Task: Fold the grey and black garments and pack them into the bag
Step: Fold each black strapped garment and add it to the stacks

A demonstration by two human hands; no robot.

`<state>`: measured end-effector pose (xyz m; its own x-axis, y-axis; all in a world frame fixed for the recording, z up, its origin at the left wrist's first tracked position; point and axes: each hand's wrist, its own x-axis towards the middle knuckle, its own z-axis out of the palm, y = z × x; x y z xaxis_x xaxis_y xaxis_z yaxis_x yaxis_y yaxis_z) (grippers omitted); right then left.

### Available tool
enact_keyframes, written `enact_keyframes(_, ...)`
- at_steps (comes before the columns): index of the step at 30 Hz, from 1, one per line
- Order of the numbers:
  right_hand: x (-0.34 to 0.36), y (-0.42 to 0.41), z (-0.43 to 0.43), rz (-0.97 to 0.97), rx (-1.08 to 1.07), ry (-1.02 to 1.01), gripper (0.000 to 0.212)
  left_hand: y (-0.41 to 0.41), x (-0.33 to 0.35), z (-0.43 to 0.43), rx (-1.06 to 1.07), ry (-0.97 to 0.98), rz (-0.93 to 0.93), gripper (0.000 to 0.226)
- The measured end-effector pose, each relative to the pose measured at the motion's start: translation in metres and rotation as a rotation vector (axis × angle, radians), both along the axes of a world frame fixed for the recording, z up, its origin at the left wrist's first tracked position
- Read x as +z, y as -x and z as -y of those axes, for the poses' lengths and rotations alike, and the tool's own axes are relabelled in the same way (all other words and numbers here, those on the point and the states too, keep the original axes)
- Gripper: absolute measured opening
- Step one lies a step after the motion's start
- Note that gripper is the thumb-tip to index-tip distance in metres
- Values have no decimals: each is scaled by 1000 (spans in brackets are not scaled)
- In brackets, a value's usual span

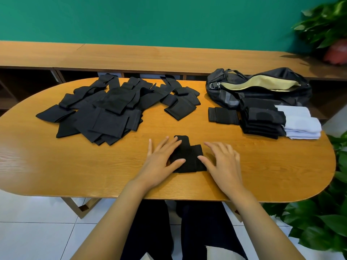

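A small black garment (189, 156) lies folded near the table's front edge. My left hand (161, 160) rests flat on its left part with straight fingers. My right hand (223, 162) lies flat at its right edge, thumb touching the cloth. A loose pile of black garments (105, 107) covers the left half of the table. At the right stands a stack of folded black garments (261, 119), with folded pale grey garments (300, 122) beside it. Behind them the black bag (259, 87) lies open, showing a tan lining.
One folded black piece (222, 115) lies alone left of the stack. The oval wooden table (75, 166) has a wooden bench (131, 55) behind it. Leafy plants (324, 218) crowd the right side, and a potted one (326, 25) stands at the back right.
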<state>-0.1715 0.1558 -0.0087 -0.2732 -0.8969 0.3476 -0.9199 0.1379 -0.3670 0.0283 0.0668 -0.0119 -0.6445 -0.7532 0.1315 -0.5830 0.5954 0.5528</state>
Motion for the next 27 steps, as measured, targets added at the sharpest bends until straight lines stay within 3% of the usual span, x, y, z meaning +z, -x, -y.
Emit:
enact_keyframes(4, -7, -1, -2, -71, 265, -111, 59, -11, -3, -13, -88, 65, -5, 73)
enact_keyframes(9, -11, -7, -3, -88, 326, -98, 63, -9, -6, -23, -94, 238, 55, 53)
enact_keyframes(12, -8, -5, -4, -121, 368, -73, 68, -7, -5, -25, -67, 257, 17, 52)
enact_keyframes(19, -3, -6, 3, -124, 404, 205, 37, -5, 0, -28, 32, 286, -107, 58)
enact_keyframes(23, 5, -7, 10, -27, 362, 255, 36, -6, 1, -24, 150, 369, -217, 44)
enact_keyframes(27, 12, -9, 23, 144, 299, 243, 33, 4, 11, -16, 287, 275, -310, 36)
